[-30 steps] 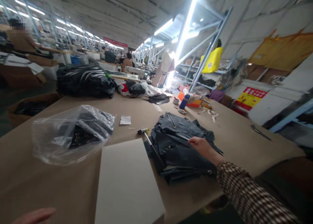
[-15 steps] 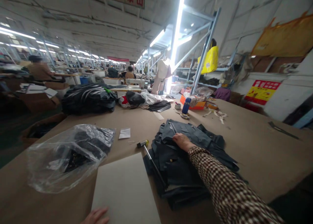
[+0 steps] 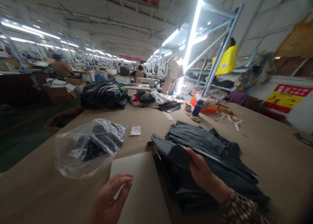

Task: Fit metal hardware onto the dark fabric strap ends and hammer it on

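My right hand (image 3: 199,170) grips the top dark grey garment (image 3: 171,152) and lifts a folded part of it off the stack. Under and beside it lies the stack of dark grey garments (image 3: 210,139), with a pale zip-like line across the cloth. My left hand (image 3: 114,194) hovers over a flat white board (image 3: 139,172), its fingers curved and the thumb apart from them, nothing between. Only the head end and a bit of the shaft of a hammer (image 3: 157,151) show; the lifted cloth hides the rest.
To the left lies a clear plastic bag (image 3: 73,152) with dark pieces inside. A small white packet (image 3: 135,130) is behind the board. Farther back are a dark bundle (image 3: 104,95), scissors (image 3: 195,118), a blue canister (image 3: 197,107) and an orange box (image 3: 207,108).
My right hand has come nearer with the top garment, which now covers most of the hammer. My left hand has risen from the board's near edge. The view has turned left.
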### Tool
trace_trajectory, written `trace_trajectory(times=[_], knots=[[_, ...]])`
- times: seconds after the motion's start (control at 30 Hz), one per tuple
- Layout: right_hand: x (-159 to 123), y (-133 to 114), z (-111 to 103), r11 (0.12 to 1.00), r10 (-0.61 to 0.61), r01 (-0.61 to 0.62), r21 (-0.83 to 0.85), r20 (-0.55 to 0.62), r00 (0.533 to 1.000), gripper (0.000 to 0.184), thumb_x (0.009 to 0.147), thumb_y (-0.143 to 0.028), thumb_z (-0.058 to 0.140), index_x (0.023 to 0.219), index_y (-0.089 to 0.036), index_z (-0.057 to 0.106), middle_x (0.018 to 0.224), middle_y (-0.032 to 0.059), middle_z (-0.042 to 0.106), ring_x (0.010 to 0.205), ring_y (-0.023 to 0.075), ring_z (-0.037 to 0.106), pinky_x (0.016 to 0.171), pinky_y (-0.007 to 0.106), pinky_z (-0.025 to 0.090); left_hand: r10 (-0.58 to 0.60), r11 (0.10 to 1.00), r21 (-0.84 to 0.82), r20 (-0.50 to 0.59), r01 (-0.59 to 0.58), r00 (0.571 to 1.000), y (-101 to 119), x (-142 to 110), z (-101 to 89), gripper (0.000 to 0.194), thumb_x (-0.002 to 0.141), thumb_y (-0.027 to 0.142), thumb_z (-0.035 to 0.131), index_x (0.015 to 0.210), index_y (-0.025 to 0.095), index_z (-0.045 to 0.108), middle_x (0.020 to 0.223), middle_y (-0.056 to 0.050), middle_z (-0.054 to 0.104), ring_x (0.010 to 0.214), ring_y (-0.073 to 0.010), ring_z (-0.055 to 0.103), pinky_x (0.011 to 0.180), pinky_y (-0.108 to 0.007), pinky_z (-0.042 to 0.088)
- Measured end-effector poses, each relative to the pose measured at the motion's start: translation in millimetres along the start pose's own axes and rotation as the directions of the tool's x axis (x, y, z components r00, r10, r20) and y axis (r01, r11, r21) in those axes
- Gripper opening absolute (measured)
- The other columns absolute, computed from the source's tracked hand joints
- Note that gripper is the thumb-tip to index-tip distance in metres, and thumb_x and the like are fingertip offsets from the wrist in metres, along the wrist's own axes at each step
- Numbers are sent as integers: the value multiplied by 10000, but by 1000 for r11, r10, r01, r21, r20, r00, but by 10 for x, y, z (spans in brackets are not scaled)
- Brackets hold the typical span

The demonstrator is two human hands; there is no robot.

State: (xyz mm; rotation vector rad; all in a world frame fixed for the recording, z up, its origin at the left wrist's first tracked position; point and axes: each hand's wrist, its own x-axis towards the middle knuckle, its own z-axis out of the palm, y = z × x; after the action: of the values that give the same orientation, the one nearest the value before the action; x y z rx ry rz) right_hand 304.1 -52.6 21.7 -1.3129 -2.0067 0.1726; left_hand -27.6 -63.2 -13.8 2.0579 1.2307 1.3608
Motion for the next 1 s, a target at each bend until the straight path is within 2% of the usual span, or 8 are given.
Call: trace_trajectory(times=[0.1, 0.2, 0.3, 0.4, 0.6, 0.73, 0.83, 1.0], knots=[[-327, -458, -37, 966, -231, 202, 160, 195, 953, 364, 911, -142, 387, 1256, -238, 448, 1354, 102, 523, 1316, 240, 405, 1080, 452, 353, -41, 996, -81, -77, 35, 996, 262, 229, -23, 130, 861, 257, 546, 914, 234, 662, 985, -30, 696, 947, -177, 632, 900, -289, 475], [-397, -696, -56, 965, -233, 174, 194, 341, 911, 251, 894, -113, 424, 1085, -231, 537, 1277, 86, 582, 1246, 212, 480, 1066, 406, 380, -37, 997, -55, 152, 46, 988, 321, 315, 30, 160, 873, 261, 513, 894, 206, 662, 895, -38, 683, 854, -169, 619, 808, -278, 481], [-386, -728, 15, 968, -198, 103, 229, 440, 876, 193, 890, -99, 414, 943, -212, 562, 1202, 78, 620, 1166, 180, 539, 1025, 346, 422, -40, 997, 77, 485, 3, 874, 230, 228, 185, 147, 856, 235, 524, 859, 188, 664, 876, -49, 662, 845, -168, 598, 804, -275, 471], [-409, -603, 102, 982, -137, 46, 183, 524, 841, 247, 866, -78, 420, 991, -209, 587, 1205, 68, 616, 1145, 171, 551, 1004, 330, 436, -105, 954, 280, 654, -111, 749, 130, 109, 350, 130, 831, 219, 551, 903, 184, 653, 1028, -82, 636, 982, -215, 566, 896, -341, 442], [-345, -445, 294, 999, 40, -20, -46, 486, 873, 318, 884, -84, 382, 1058, -202, 622, 1039, 59, 660, 943, 167, 619, 855, 307, 489, -199, 889, 433, 658, -148, 726, 156, 83, 340, 138, 868, 221, 488, 876, 171, 616, 1042, -84, 597, 1024, -223, 513, 928, -380, 404], [-348, -669, 711, 992, -52, 106, -71, 535, 843, 210, 897, -128, 429, 904, -208, 623, 874, 23, 649, 789, 152, 610, 758, 271, 478, -304, 831, 540, 638, -129, 708, 182, 38, 156, 100, 831, 197, 528, 843, 173, 624, 993, -78, 606, 952, -223, 542, 867, -382, 430], [-401, -735, 1057, 951, 25, 137, -276, 513, 858, 246, 808, -32, 468, 891, -194, 633, 901, 54, 661, 829, 198, 618, 746, 299, 473, -369, 807, 586, 602, -78, 708, 136, -41, 56, 135, 786, 177, 576, 911, 192, 626, 1037, -62, 609, 978, -223, 547, 868, -374, 433], [-489, -416, 1400, 908, 88, 114, -403, 450, 889, 297, 651, 5, 540, 835, -219, 606, 901, 22, 684, 792, 201, 644, 666, 267, 451, -496, 760, 650, 582, -2, 644, 58, -14, 49, 334, 721, 227, 654, 1050, 187, 611, 1185, -91, 588, 1106, -279, 518, 945, -437, 400]])
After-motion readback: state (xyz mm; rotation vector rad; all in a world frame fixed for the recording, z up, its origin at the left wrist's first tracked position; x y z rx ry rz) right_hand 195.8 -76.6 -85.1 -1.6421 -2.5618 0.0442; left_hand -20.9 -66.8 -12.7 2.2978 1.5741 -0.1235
